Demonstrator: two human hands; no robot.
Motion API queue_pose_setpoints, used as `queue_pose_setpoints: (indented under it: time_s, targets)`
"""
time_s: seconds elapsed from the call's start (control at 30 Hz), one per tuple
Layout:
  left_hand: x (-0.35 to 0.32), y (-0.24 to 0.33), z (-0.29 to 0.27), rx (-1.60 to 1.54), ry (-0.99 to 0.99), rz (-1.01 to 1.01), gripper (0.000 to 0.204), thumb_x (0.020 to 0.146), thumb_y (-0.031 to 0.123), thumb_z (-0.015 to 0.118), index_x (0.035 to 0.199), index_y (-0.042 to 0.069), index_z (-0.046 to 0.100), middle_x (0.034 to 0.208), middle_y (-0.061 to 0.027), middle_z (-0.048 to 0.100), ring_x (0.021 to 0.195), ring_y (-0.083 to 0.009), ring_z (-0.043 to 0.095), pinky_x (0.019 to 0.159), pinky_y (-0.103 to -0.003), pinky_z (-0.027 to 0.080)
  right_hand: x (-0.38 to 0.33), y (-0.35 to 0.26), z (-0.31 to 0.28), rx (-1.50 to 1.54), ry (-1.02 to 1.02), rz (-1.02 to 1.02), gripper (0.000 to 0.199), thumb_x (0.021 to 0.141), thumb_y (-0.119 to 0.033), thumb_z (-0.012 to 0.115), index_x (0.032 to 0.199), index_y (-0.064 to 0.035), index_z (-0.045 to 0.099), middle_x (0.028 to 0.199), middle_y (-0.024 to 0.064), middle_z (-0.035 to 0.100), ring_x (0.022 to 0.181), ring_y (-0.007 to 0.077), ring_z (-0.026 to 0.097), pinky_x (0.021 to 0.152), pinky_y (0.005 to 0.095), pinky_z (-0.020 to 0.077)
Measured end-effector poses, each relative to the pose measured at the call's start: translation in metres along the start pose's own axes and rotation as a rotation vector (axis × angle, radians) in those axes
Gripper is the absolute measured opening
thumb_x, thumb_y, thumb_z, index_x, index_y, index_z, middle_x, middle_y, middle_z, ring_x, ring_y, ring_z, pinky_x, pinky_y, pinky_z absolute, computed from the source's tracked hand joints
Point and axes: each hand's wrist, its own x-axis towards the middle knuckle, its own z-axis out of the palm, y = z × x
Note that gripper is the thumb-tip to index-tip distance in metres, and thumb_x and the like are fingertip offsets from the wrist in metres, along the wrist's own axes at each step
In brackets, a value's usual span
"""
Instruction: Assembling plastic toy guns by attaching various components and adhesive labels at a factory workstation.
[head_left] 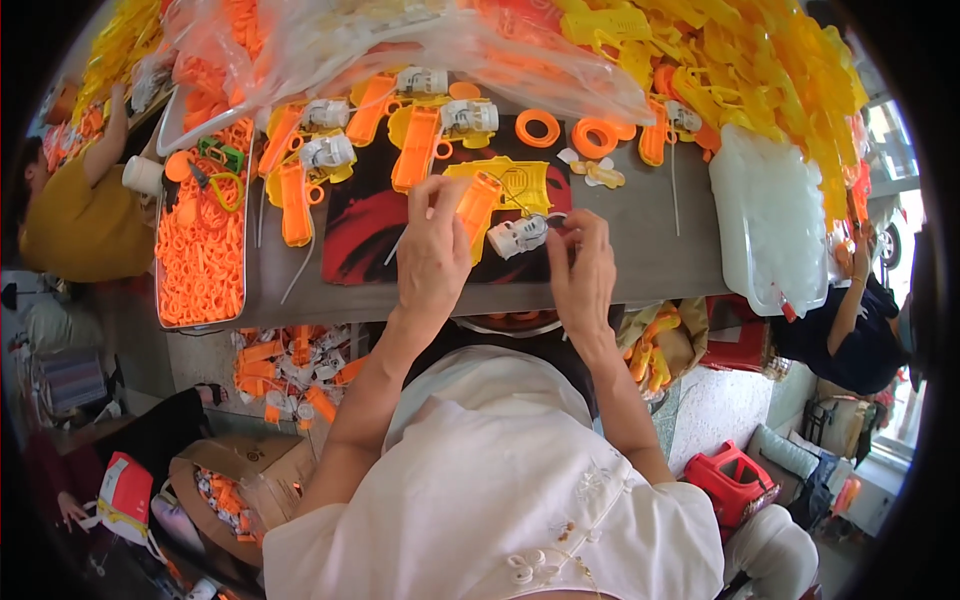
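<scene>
My left hand [435, 240] pinches an orange plastic handle piece [478, 205] between thumb and fingers, holding it tilted over the mat. Just beyond lies a yellow half-shell [525, 186] with a moulded grille. A thin dark wire loops over the shell toward a white cylindrical unit [518, 236], which sits between my two hands. At that unit's right end, my right hand [585, 265] is closed on a thin pale tube; its fingertips partly hide it. Farther back stand several similar assemblies of orange handle [296, 205], yellow shell and white unit [327, 153], some trailing pale tubes.
On the left, a tray [243, 265] holds small orange parts, with cutters [200, 175] on top. A clear tub [770, 225] of translucent pieces stands right. Orange rings [595, 138] and a plastic bag [380, 60] lie behind, near piled yellow shells [740, 70]. Other people work on both sides.
</scene>
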Motion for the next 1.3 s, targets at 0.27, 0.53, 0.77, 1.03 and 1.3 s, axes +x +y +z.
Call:
queue_pose_setpoints:
  time_s: [0.27, 0.53, 0.77, 1.03, 1.3]
  targets:
    - [-0.020, 0.001, 0.021, 0.406, -0.034, 0.155, 0.030, 0.090, 0.018, 0.066, 0.118, 0.007, 0.066, 0.123, -0.0094, 0.055, 0.116, -0.0335, 0.046, 0.094, -0.046, 0.042, 0.000, -0.010, 0.028, 0.004, 0.107, -0.046, 0.031, 0.084, -0.009, 0.074, 0.108, -0.0027, 0.055, 0.113, 0.0114, 0.058, 0.093, 0.0271, 0.059, 0.077, 0.0365, 0.0484]
    - [-0.015, -0.022, -0.001, 0.275, -0.117, 0.226, 0.037, 0.082, 0.007, 0.073, 0.119, 0.009, 0.069, 0.124, -0.0101, 0.057, 0.113, -0.0331, 0.050, 0.096, -0.044, 0.044, 0.034, -0.021, 0.002, 0.151, 0.051, -0.123, 0.016, 0.081, -0.007, 0.074, 0.093, -0.0010, 0.065, 0.101, 0.0115, 0.058, 0.085, 0.0244, 0.061, 0.070, 0.0334, 0.0505]
    - [-0.022, -0.024, 0.006, 0.026, -0.032, 0.151, 0.034, 0.080, 0.003, 0.073, 0.113, 0.008, 0.072, 0.115, -0.0090, 0.064, 0.108, -0.0326, 0.054, 0.096, -0.041, 0.044, 0.062, 0.006, -0.008, -0.014, -0.131, -0.108, 0.018, 0.083, -0.015, 0.073, 0.097, -0.0052, 0.069, 0.111, 0.0110, 0.060, 0.104, 0.0297, 0.057, 0.091, 0.0405, 0.0442]
    - [-0.028, -0.007, 0.014, 0.195, 0.038, 0.109, 0.027, 0.080, 0.004, 0.073, 0.107, 0.007, 0.072, 0.115, -0.0092, 0.064, 0.108, -0.0334, 0.054, 0.095, -0.044, 0.044, 0.061, 0.000, 0.010, -0.149, -0.152, -0.436, 0.018, 0.083, -0.011, 0.070, 0.101, -0.0113, 0.074, 0.120, 0.0042, 0.060, 0.115, 0.0285, 0.049, 0.098, 0.0452, 0.0362]
    - [-0.031, -0.010, 0.017, 0.124, 0.028, 0.100, 0.029, 0.080, -0.001, 0.071, 0.108, 0.004, 0.072, 0.119, -0.0113, 0.061, 0.110, -0.0344, 0.052, 0.096, -0.042, 0.045, 0.071, 0.006, 0.018, -0.047, -0.345, -0.350, 0.016, 0.087, -0.012, 0.065, 0.100, -0.0107, 0.073, 0.120, 0.0053, 0.058, 0.113, 0.0267, 0.049, 0.101, 0.0448, 0.0324]
